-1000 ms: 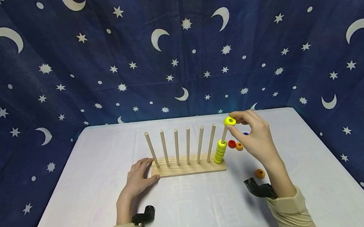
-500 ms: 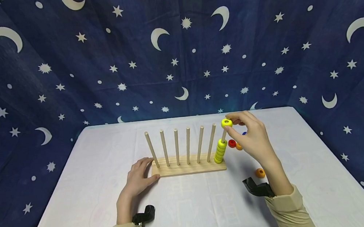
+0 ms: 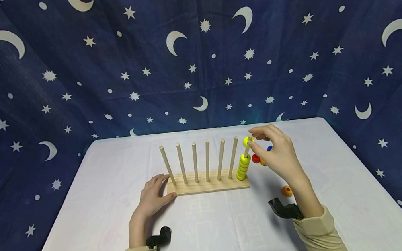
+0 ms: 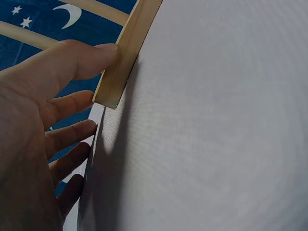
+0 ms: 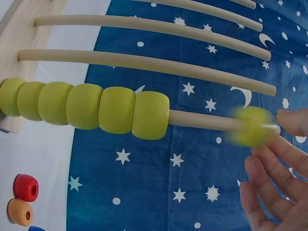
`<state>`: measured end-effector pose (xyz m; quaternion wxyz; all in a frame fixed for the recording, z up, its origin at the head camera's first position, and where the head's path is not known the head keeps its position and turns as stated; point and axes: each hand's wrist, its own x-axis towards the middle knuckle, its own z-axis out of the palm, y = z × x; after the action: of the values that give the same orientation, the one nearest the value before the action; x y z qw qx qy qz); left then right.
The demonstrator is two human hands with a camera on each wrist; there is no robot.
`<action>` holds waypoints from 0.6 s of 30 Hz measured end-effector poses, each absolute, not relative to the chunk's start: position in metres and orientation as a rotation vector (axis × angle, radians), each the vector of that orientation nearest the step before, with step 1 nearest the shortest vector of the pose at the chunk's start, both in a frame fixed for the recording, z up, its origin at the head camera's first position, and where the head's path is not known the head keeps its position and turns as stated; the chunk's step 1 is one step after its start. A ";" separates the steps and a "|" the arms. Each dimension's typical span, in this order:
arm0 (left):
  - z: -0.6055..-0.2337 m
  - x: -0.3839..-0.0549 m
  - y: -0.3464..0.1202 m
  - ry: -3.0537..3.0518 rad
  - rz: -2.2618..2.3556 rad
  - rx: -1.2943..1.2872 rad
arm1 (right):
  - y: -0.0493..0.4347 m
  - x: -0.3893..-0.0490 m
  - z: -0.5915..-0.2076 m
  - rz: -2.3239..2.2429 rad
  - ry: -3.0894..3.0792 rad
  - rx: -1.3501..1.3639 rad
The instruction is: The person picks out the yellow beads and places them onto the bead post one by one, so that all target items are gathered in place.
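A wooden peg stand [image 3: 207, 187] has a row of upright pegs. My left hand [image 3: 153, 196] holds the stand's left end, thumb [image 4: 98, 60] on the front edge and fingers at the back. On the rightmost peg sits a stack of yellow beads [image 5: 115, 109]. Another yellow bead [image 5: 251, 126], blurred, is around the upper part of that peg, above the stack with bare peg between. My right hand [image 3: 277, 146] is at the peg's top; its thumb and fingers are spread beside the bead and no longer grip it.
Behind the right hand lie a red bead [image 3: 256, 158], an orange bead [image 3: 263, 162] and a blue bead [image 3: 270, 148]. A second orange bead [image 3: 287, 190] lies nearer, by the right wrist. A starry blue cloth [image 3: 195, 61] hangs behind the white table [image 3: 212, 237].
My right hand brought the yellow bead left onto the rightmost peg's tip and let it go; the bead is now slightly down the peg. The left hand and stand stayed put.
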<state>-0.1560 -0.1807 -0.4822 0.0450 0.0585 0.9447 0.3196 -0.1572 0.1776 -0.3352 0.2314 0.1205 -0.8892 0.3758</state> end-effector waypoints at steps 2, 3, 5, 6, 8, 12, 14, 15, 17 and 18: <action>-0.482 -0.156 -0.181 2.885 0.977 0.178 | 0.178 -0.157 -0.336 1.037 -2.442 0.330; -0.482 -0.156 -0.181 2.884 0.976 0.179 | 0.178 -0.157 -0.336 1.039 -2.442 0.329; -0.482 -0.156 -0.181 2.884 0.976 0.179 | 0.178 -0.157 -0.336 1.038 -2.444 0.326; -0.482 -0.156 -0.181 2.884 0.976 0.178 | 0.178 -0.157 -0.336 1.035 -2.444 0.324; -0.482 -0.157 -0.181 2.885 0.974 0.176 | 0.179 -0.157 -0.337 1.031 -2.446 0.323; -0.483 -0.157 -0.181 2.885 0.980 0.171 | 0.180 -0.157 -0.338 1.025 -2.459 0.314; -0.484 -0.157 -0.182 2.887 0.981 0.173 | 0.181 -0.157 -0.339 1.026 -2.469 0.309; -0.484 -0.157 -0.182 2.887 0.983 0.173 | 0.182 -0.157 -0.340 1.029 -2.473 0.306; -0.485 -0.157 -0.182 2.888 0.983 0.180 | 0.184 -0.158 -0.342 1.031 -2.483 0.299; -0.484 -0.157 -0.183 2.888 0.984 0.185 | 0.185 -0.158 -0.344 1.029 -2.489 0.294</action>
<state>-0.1570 -0.1828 -0.4845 0.0425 0.0606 0.9439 0.3217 -0.1583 0.1853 -0.3440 0.2146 0.1062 -0.8972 0.3710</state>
